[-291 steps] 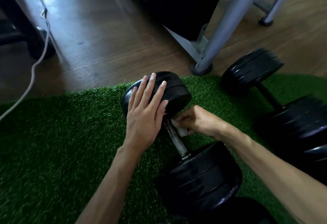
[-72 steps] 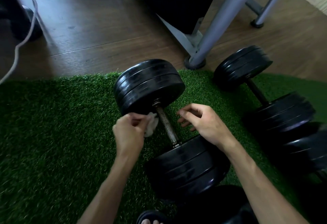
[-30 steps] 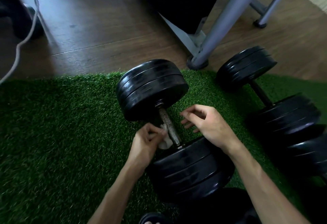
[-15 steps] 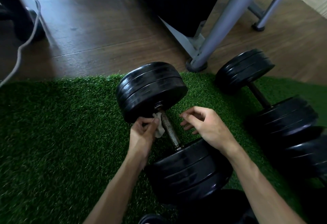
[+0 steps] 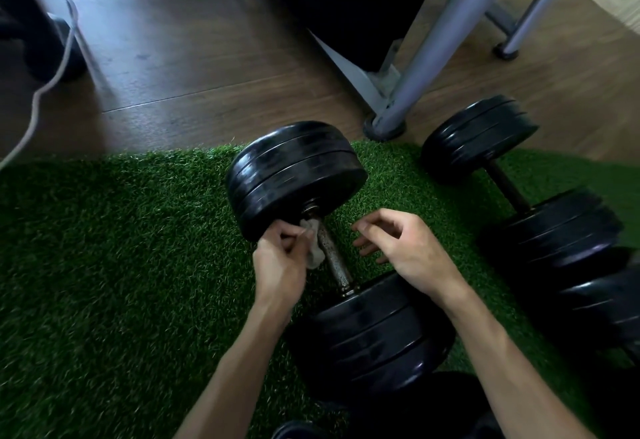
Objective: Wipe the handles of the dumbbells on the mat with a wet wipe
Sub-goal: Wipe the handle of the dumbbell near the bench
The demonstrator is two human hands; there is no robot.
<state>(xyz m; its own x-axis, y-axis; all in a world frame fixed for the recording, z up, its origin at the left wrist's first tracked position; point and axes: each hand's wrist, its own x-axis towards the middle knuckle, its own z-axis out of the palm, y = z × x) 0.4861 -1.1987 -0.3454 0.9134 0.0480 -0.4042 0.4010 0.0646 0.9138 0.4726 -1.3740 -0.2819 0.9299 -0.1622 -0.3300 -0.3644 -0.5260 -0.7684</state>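
**Wipe on the near dumbbell's bar, far end**

The near dumbbell (image 5: 332, 248) lies on the green mat (image 5: 114, 265) close to its far edge, bar running front to back, so the metal handle (image 5: 333, 258) sits raised off the grass w/ room for fingers beside it. The left hand (image 5: 278, 265) pinches a crumpled white wet wipe (image 5: 313, 248) and presses it to the handle's left side, just under the far weight stack, probably to catch grime by the collar. The right hand (image 5: 405, 248) hovers on the other side of the bar, fingers loosely curled, holding nothing, not touching the handle; likely ready to steady or roll the dumbbell. A 2nd dumbbell (image 5: 512, 189) lies toward the mat's right edge w/ nobody touching it, so its handle prob. waits its turn
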